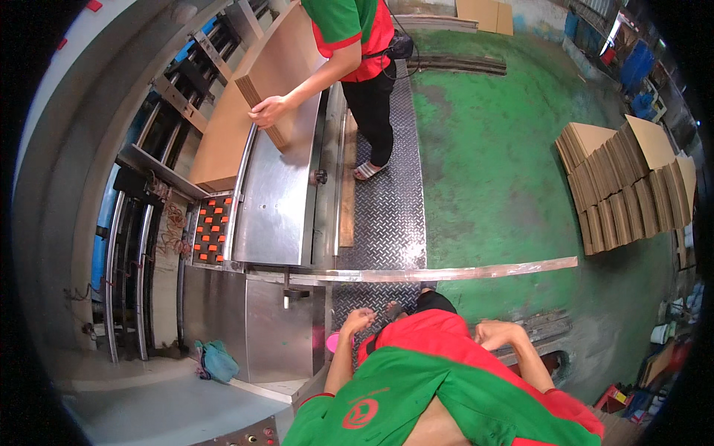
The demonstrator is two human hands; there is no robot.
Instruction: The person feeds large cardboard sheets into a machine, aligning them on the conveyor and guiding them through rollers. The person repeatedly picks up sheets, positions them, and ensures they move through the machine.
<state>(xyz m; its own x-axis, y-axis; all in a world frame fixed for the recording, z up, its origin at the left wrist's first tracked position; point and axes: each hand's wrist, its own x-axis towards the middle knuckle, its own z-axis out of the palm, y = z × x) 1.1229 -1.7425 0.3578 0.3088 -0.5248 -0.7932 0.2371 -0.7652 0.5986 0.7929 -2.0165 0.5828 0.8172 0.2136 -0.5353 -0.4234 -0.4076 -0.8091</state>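
Note:
My left hand (359, 320) hangs beside my body, near the metal side panel (279, 331) of a machine. Its fingers are loosely curled, and I see nothing in them. At the right side of my red and green shirt (431, 338), my right hand (491, 334) is closed in a fist against the cloth; whether it grips anything is hidden. Across the machine, a co-worker's hand (269, 111) holds the edge of a stack of brown cardboard sheets (279, 56). That stack stands tilted on the metal feed table (275, 197).
A long, shiny strip (446, 273) crosses from the machine over the floor in front of me. Checkered metal plate (387, 238) runs beside the machine. Stacked cardboard (625, 186) stands at right on the green floor (491, 163). A teal cloth (216, 361) lies at lower left.

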